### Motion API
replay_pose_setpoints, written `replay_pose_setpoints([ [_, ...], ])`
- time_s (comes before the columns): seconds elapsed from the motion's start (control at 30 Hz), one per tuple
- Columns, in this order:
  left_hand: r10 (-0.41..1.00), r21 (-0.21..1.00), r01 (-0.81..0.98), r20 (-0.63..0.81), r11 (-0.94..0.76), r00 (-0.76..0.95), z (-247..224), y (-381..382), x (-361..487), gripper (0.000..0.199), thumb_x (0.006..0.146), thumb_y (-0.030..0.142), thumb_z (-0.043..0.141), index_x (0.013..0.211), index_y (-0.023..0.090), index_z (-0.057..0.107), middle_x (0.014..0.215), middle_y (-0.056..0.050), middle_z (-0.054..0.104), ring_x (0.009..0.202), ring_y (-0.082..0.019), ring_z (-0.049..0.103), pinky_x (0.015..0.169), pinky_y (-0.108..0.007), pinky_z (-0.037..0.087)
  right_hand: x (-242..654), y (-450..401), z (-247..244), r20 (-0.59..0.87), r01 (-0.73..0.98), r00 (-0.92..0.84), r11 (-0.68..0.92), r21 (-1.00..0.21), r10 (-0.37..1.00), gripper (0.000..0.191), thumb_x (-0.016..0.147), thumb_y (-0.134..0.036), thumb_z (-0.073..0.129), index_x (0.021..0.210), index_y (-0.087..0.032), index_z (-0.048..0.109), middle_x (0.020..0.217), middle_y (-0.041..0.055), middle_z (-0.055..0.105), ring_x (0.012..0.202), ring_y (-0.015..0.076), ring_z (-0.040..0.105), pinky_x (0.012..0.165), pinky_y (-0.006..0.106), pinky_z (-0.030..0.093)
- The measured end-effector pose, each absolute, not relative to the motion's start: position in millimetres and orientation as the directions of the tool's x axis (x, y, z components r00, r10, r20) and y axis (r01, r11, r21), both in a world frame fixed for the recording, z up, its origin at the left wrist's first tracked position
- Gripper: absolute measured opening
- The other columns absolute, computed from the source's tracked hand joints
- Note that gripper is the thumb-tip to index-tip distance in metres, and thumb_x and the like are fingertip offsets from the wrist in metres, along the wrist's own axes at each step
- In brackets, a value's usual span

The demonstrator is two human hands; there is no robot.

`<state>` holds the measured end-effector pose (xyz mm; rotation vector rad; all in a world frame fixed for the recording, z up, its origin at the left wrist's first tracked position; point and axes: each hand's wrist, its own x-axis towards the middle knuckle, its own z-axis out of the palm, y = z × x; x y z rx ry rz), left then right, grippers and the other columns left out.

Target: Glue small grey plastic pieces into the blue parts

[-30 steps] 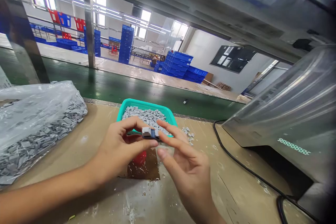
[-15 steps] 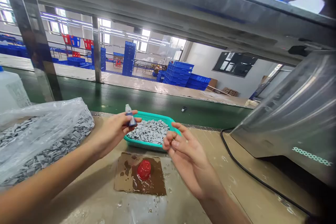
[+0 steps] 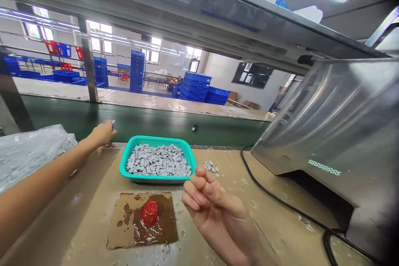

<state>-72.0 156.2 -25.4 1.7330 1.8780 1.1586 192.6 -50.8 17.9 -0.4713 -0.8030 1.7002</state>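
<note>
My left hand (image 3: pixel 103 134) reaches out to the left over the edge of the green belt (image 3: pixel 149 119), closed on a small piece (image 3: pixel 113 123) whose pale tip shows beyond the fingers. My right hand (image 3: pixel 212 210) is palm up at the near right corner of the teal basket (image 3: pixel 124 162), thumb and fingertips pinched together; whatever they hold, if anything, is hidden. Many small grey parts (image 3: pixel 157 160) fill the basket. In front of it, a wet red object (image 3: pixel 149 213) sits on a soaked piece of cardboard (image 3: pixel 116 232).
A clear plastic bag (image 3: pixel 34 149) lies at the left. Several loose grey pieces (image 3: pixel 212 167) lie right of the basket. A small dark and white piece (image 3: pixel 195 127) rests on the belt. At the right are a black cable (image 3: pixel 274 193) and a large metal housing (image 3: pixel 336 124).
My left hand has moved left, away from the basket, with the small piece. My right hand has lowered, its fingers now drawn closer together. The view has swung right.
</note>
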Motion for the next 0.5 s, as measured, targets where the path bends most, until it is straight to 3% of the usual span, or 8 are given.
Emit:
replay_pose_setpoints([
  [0.07,0.936,0.74,0.67,0.275,-0.061,-0.219,-32,165,-75,0.016,0.055,0.02,0.061,0.057,0.017,0.045,0.063,-0.01,0.05,0.088,-0.04,0.051,0.07,-0.039,0.035,189,-55,16,0.084,-0.692,-0.29,-0.149,-0.707,0.953,0.025,0.057,-0.018,0.075,0.075,-0.021,0.057,0.059,-0.0035,0.045,0.052,0.0084,0.042,0.053,0.021,0.042],
  [0.17,0.923,0.756,0.645,0.322,-0.116,-0.211,-36,161,-75,0.024,0.058,0.026,0.063,0.052,0.015,0.043,0.076,-0.008,0.049,0.098,-0.037,0.049,0.073,-0.036,0.037,185,-60,12,0.08,-0.678,-0.339,-0.185,-0.711,0.937,0.026,0.057,-0.021,0.075,0.075,-0.023,0.058,0.059,-0.0037,0.048,0.052,0.0094,0.045,0.056,0.023,0.044],
  [0.3,0.897,0.711,0.647,0.432,-0.276,-0.092,-7,123,-53,0.028,0.058,0.026,0.066,0.083,0.015,0.059,0.093,-0.007,0.051,0.106,-0.033,0.044,0.075,-0.029,0.035,181,-67,12,0.026,-0.646,-0.388,-0.252,-0.72,0.921,0.023,0.06,-0.021,0.075,0.076,-0.023,0.058,0.06,-0.0041,0.05,0.054,0.0101,0.049,0.059,0.023,0.045],
  [0.37,0.887,0.658,0.667,0.462,-0.349,0.007,21,92,-32,0.034,0.059,0.02,0.066,0.093,0.019,0.061,0.085,-0.005,0.056,0.089,-0.026,0.052,0.071,-0.028,0.035,179,-69,15,0.002,-0.647,-0.375,-0.26,-0.717,0.927,0.023,0.06,-0.018,0.075,0.075,-0.023,0.059,0.059,-0.0041,0.05,0.054,0.0101,0.05,0.059,0.023,0.046],
  [0.4,0.877,0.63,0.653,0.465,-0.421,0.117,34,73,-21,0.028,0.065,0.022,0.062,0.093,0.02,0.061,0.079,-0.004,0.059,0.078,-0.022,0.054,0.068,-0.028,0.035,178,-70,17,0.0,-0.653,-0.367,-0.258,-0.712,0.93,0.022,0.06,-0.018,0.075,0.075,-0.024,0.059,0.058,-0.0041,0.05,0.053,0.01,0.05,0.058,0.023,0.045],
  [0.5,0.784,0.65,0.438,0.527,-0.621,0.329,63,14,8,0.015,0.074,0.031,0.054,0.073,0.021,0.065,0.065,-0.001,0.06,0.061,-0.015,0.052,0.06,-0.024,0.036,177,-71,19,-0.015,-0.662,-0.362,-0.269,-0.7,0.932,0.022,0.06,-0.018,0.075,0.075,-0.024,0.06,0.057,-0.0039,0.05,0.052,0.0099,0.049,0.057,0.022,0.045],
])
